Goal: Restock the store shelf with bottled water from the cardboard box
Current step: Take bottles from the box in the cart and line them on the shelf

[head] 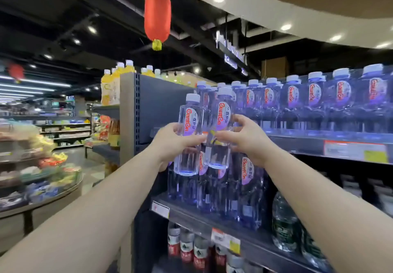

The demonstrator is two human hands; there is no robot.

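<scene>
At the far left stood a round display table [53,196] heaped with packaged goods, and a red lantern [157,14] hung from the dark ceiling. Orange juice bottles [112,85] lined the top of the grey shelf end panel [127,115].

The left hand [170,143] was curled round the middle of a clear water bottle [188,136] with a white cap, thumb across the front just under the label. Touching it on the right, a second water bottle [221,132] was gripped by the right hand [244,139], fingers wrapped behind the waist and thumb in front. Both bottles were held upright and side by side in the air, in front of the left end of the upper shelf [308,143], where a row of stocked bottles [314,102] already ran off to the right. More of the same brand stood on the shelf below [191,209]. The cardboard box was not in view.

Full bottles like these probably felt fairly heavy for one hand each, with thin smooth plastic walls that would give under a squeeze and could slip. The ribbed mid-body, where both hands sat, looked the soundest hold; the base should be landed flat so neighbours were not toppled.
</scene>
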